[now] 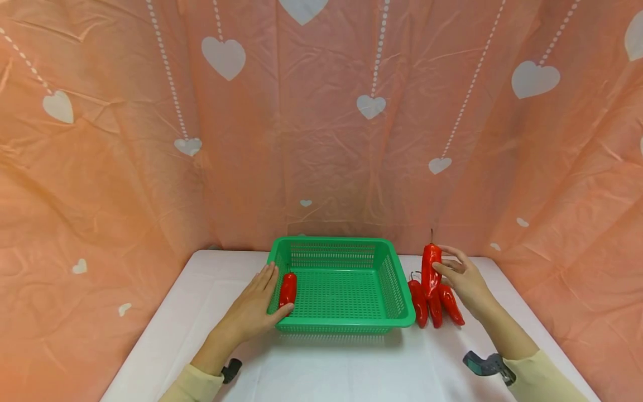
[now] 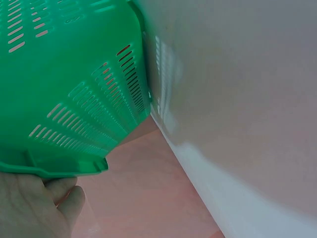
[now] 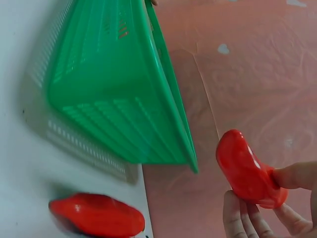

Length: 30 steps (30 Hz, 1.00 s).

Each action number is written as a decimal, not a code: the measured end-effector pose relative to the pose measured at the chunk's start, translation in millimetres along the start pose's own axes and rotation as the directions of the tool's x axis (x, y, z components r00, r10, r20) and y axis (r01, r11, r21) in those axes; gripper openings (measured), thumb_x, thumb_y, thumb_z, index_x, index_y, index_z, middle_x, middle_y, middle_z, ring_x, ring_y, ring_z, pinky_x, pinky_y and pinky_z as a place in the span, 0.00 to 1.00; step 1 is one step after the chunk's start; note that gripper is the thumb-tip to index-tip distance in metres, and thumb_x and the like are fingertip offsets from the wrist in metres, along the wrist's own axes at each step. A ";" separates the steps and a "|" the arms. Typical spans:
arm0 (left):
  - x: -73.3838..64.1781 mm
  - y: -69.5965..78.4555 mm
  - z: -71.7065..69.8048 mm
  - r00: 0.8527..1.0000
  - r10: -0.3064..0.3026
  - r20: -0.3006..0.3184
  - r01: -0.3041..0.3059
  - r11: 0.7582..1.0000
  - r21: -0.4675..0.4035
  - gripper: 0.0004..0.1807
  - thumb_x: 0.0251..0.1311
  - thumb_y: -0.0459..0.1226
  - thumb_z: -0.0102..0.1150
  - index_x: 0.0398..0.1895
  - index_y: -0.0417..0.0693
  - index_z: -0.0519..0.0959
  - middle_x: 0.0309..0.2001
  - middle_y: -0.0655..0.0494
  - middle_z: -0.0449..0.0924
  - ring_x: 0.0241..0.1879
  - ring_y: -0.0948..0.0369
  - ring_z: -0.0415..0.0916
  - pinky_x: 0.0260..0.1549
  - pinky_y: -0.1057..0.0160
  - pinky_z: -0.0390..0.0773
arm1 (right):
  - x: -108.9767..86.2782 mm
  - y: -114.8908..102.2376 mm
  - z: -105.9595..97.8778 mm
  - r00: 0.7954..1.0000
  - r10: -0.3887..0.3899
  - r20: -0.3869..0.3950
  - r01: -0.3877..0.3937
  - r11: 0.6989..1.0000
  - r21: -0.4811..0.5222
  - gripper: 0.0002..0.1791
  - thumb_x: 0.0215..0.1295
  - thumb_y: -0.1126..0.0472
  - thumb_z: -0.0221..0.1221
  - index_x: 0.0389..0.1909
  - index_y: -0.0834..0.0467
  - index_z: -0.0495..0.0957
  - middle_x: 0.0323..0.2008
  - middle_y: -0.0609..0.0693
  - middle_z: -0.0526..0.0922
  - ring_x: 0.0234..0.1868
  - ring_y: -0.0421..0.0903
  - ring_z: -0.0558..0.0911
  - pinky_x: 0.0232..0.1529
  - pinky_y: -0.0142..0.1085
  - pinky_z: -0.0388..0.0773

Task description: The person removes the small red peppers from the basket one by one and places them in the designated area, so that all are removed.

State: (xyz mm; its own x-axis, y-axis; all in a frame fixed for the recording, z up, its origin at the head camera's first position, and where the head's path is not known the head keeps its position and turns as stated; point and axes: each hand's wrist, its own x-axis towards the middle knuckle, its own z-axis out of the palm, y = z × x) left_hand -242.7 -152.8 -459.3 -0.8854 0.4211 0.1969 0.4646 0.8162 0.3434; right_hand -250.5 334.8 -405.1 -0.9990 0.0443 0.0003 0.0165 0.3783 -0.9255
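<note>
My right hand (image 1: 464,279) pinches a red chili pepper (image 1: 431,267) between thumb and fingers, its stem pointing up. In the right wrist view this held pepper (image 3: 247,171) is raised above the table, beside the basket. Several more red peppers (image 1: 418,303) lie below it, to the right of the green plastic basket (image 1: 341,322). My left hand (image 1: 251,312) rests with extended fingers on the basket's left rim, the thumb over its front left corner. Inside the basket, along the left wall, lies one red pepper (image 1: 288,290). The left wrist view shows the fingers (image 2: 72,203) against the rim.
The basket stands on a white-covered table (image 1: 321,368) near its back edge. An orange-pink curtain (image 1: 321,139) with white hearts hangs behind and on both sides. Dark wrist devices (image 1: 484,364) show at both sleeves.
</note>
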 end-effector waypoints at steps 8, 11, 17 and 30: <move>1.0 -1.4 1.5 1.000 0.000 -0.010 0.000 1.000 -0.003 0.53 0.76 0.61 0.56 0.84 0.30 0.51 0.86 0.36 0.46 0.86 0.42 0.42 0.83 0.43 0.49 | 1.1 15.8 -19.7 1.000 -0.001 -0.007 0.001 1.000 -0.011 0.38 0.84 0.50 0.55 0.86 0.56 0.53 0.71 0.72 0.71 0.50 0.35 0.82 0.52 0.30 0.86; 1.1 -1.6 1.6 1.000 -0.001 -0.010 0.001 1.000 -0.004 0.53 0.76 0.61 0.56 0.84 0.30 0.51 0.86 0.36 0.46 0.86 0.42 0.42 0.83 0.43 0.49 | 0.7 20.8 -25.3 1.000 0.004 -0.010 -0.005 1.000 -0.026 0.38 0.84 0.50 0.55 0.85 0.58 0.52 0.69 0.72 0.73 0.48 0.35 0.82 0.50 0.30 0.87; 1.3 -0.5 1.2 1.000 -0.004 -0.005 0.004 1.000 -0.008 0.53 0.76 0.61 0.56 0.84 0.30 0.51 0.86 0.36 0.45 0.86 0.42 0.42 0.83 0.43 0.48 | 1.7 30.4 -33.6 0.999 0.041 -0.013 -0.042 0.998 -0.037 0.38 0.85 0.50 0.53 0.86 0.59 0.50 0.71 0.75 0.68 0.53 0.42 0.81 0.50 0.31 0.87; 1.4 1.0 0.1 1.000 -0.002 -0.004 0.002 1.000 -0.005 0.53 0.75 0.61 0.56 0.84 0.30 0.52 0.86 0.36 0.46 0.86 0.41 0.42 0.83 0.43 0.48 | 7.9 54.0 -50.2 0.992 0.124 -0.010 -0.124 0.991 -0.053 0.40 0.85 0.50 0.52 0.86 0.61 0.47 0.75 0.77 0.62 0.69 0.68 0.73 0.55 0.43 0.89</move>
State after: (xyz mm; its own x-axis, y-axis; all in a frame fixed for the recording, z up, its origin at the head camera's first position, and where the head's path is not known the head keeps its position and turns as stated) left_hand -243.5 -151.3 -458.8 -0.8865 0.4176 0.1995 0.4625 0.8154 0.3481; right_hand -255.4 402.0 -436.0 -0.9889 0.1001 -0.1101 0.1423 0.4183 -0.8971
